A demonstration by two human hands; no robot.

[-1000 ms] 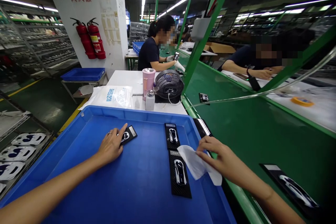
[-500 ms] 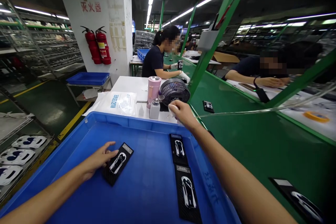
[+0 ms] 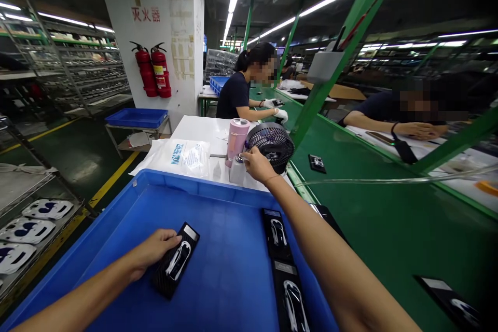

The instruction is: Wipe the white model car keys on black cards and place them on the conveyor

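My left hand point(image 3: 153, 250) lies in the blue tray point(image 3: 182, 180), its fingers curled on the edge of a black card point(image 3: 176, 261) that bears a small white car. Two more black cards point(image 3: 278, 231) point(image 3: 293, 298) lie along the tray's right side. My right hand point(image 3: 254, 164) reaches past the tray's far rim. Its closed fingers sit on the metal cap of a small white bottle point(image 3: 235, 172), next to a pink tumbler point(image 3: 236, 139) and a black desk fan point(image 3: 273, 144). The white wipe it carried barely shows under the fingers.
A plastic bag point(image 3: 182, 155) lies on the white table beyond the tray. The green conveyor point(image 3: 369, 212) on the right carries black cards point(image 3: 317, 162) point(image 3: 453, 303). Two co-workers point(image 3: 239, 93) point(image 3: 408, 114) sit farther along it. A rack of white parts point(image 3: 37, 220) stands on the left.
My right hand has left the tray with the wipe and gone forward to the small bottle. My left hand has drawn its black card nearer to me.
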